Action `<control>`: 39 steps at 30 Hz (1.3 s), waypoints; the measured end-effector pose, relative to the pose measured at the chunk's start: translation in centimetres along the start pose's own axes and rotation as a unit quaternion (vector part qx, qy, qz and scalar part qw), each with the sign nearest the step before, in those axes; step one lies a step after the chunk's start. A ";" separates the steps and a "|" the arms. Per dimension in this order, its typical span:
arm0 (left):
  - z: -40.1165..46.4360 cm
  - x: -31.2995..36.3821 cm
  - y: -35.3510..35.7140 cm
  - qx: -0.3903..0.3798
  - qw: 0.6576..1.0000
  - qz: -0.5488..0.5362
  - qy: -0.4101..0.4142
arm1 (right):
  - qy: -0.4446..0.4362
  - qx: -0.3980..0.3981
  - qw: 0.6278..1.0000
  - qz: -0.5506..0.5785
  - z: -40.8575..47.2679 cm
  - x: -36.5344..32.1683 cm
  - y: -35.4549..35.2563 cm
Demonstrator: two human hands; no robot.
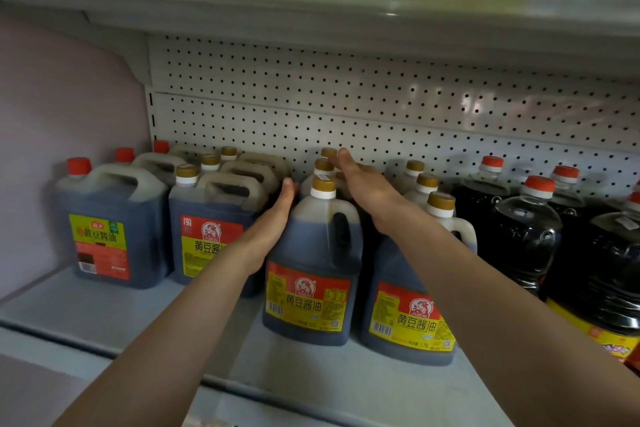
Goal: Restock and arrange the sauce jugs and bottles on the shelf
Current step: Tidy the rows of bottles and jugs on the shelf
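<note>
Head view: my left grip (277, 218), fingers straight, presses the front soy sauce jug (311, 274) standing on the shelf (138, 308); my right grip (363, 184), fingers apart, reaches toward the gold-capped jugs (325, 163) behind

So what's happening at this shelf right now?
A person is straightening soy sauce jugs on a store shelf. The left hand presses flat against the side of the front gold-capped jug, while the right hand reaches over that row, fingertips by the rearmost cap. Red-capped jugs stand to the left, dark bottles to the right.
</note>
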State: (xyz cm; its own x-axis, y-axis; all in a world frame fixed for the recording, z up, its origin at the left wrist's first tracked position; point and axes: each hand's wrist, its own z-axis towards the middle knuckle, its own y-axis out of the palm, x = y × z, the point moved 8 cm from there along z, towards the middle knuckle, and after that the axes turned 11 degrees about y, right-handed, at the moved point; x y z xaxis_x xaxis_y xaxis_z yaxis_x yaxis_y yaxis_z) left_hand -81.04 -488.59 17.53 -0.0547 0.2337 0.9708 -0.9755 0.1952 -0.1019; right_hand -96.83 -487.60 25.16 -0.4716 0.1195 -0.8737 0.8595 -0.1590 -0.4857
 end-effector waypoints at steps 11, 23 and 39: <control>1.5 0.0 -0.2 -0.033 0.999 -0.009 -0.035 | 0.038 0.020 0.999 0.004 1.4 -0.4 -1.4; 6.9 -0.3 1.3 -0.011 0.996 -0.027 -0.088 | 0.078 -0.010 0.996 0.053 5.4 -1.3 0.5; 8.9 -1.7 1.8 -0.042 0.996 -0.009 -0.082 | 0.123 -0.011 0.983 0.140 7.6 0.0 0.6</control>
State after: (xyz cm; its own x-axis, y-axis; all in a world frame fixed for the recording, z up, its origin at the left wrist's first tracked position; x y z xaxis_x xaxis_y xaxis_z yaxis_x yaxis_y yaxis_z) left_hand -84.57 -497.09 17.68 -0.0780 0.0711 0.9944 -0.9559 0.2780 -0.0948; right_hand -97.81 -495.17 24.68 -0.1577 0.3071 -0.9385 0.9539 -0.1984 -0.2252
